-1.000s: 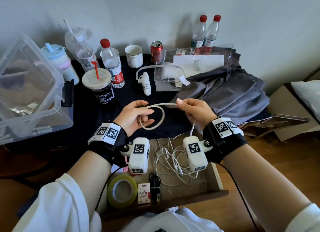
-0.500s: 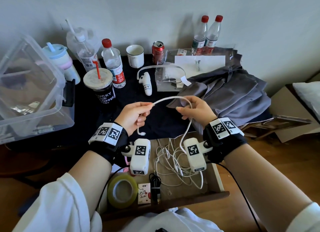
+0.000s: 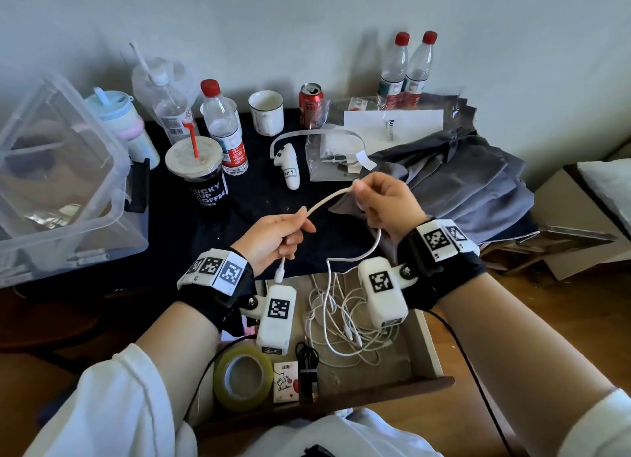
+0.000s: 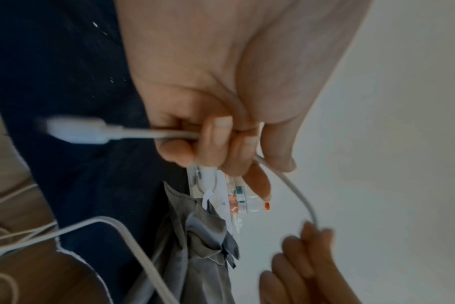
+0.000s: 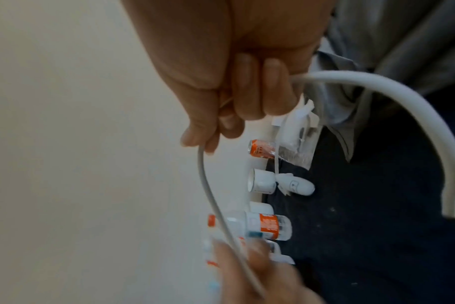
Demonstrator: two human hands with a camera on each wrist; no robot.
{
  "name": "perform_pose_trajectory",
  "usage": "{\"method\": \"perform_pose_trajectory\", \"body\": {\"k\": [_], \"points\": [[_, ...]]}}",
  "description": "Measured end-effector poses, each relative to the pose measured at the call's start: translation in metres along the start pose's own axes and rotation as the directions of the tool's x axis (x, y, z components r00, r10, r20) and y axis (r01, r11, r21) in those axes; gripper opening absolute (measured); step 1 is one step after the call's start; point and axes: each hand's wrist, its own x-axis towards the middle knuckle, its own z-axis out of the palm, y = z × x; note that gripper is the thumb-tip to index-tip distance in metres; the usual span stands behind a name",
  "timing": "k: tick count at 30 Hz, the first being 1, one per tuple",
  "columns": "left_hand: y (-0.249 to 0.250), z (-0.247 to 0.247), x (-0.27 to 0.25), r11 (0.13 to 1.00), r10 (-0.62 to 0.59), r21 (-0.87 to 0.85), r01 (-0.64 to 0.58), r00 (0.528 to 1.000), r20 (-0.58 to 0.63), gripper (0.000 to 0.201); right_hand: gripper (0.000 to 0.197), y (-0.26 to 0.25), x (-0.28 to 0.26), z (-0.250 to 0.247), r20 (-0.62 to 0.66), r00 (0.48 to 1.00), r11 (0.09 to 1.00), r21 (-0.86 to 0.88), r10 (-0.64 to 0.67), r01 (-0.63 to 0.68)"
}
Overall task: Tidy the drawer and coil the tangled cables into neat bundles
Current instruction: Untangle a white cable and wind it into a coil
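While left hand (image 3: 273,240) grips the white round charging cable (image 3: 329,199) near its plug (image 3: 279,273) and right hand (image 3: 382,200) pinches it further along, the span between is taut above the open wooden drawer (image 3: 425,340). Rest of it trails into the tangled thin white cords (image 3: 345,323) there. Risk: pulling more length likely drags the knot up or tightens it, so the coil snags

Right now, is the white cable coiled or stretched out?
Stretched out: the white cable runs uncoiled between the left hand and right hand.
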Motion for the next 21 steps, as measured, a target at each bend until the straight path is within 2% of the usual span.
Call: {"method": "perform_pose_trajectory", "body": {"k": [2,4,9,12,15,17,19,21], "points": [[-0.004,-0.005,0.000,0.999,-0.017,-0.034,0.016,0.999,-0.031,0.034,0.025,-0.005,0.001,-0.007,-0.068,0.997,0.988,0.154,0.021,-0.011],[-0.007,-0.007,-0.001,0.996,-0.033,-0.085,0.030,0.999,-0.036,0.033,0.023,-0.005,0.001,-0.010,-0.109,0.993,0.981,0.192,0.035,-0.013],[0.002,-0.001,-0.002,0.931,-0.057,-0.358,0.066,0.998,0.034,0.034,0.028,0.016,0.003,-0.006,-0.213,0.974,0.997,-0.020,0.072,-0.078],[0.011,0.001,-0.002,0.864,-0.038,-0.500,0.062,0.998,0.058,0.034,0.026,0.029,0.003,-0.003,-0.200,0.971,0.982,-0.109,0.128,-0.152],[0.019,0.003,-0.003,0.807,0.010,-0.589,0.033,0.998,0.069,0.034,0.025,0.033,-0.001,0.004,-0.125,0.982,0.951,-0.257,0.142,-0.170],[0.023,0.005,-0.003,0.797,0.059,-0.604,0.007,0.994,0.089,0.033,0.021,0.032,-0.006,0.010,0.002,0.987,0.920,-0.361,0.161,-0.150],[0.026,0.007,-0.002,0.813,0.099,-0.581,-0.038,0.992,0.074,0.036,0.012,0.029,-0.013,0.016,0.173,0.962,0.905,-0.405,0.212,-0.127],[0.026,0.011,0.000,0.818,0.127,-0.568,-0.091,0.992,0.024,0.039,0.015,0.028,-0.016,0.020,0.275,0.933,0.911,-0.398,0.234,-0.111]]}}
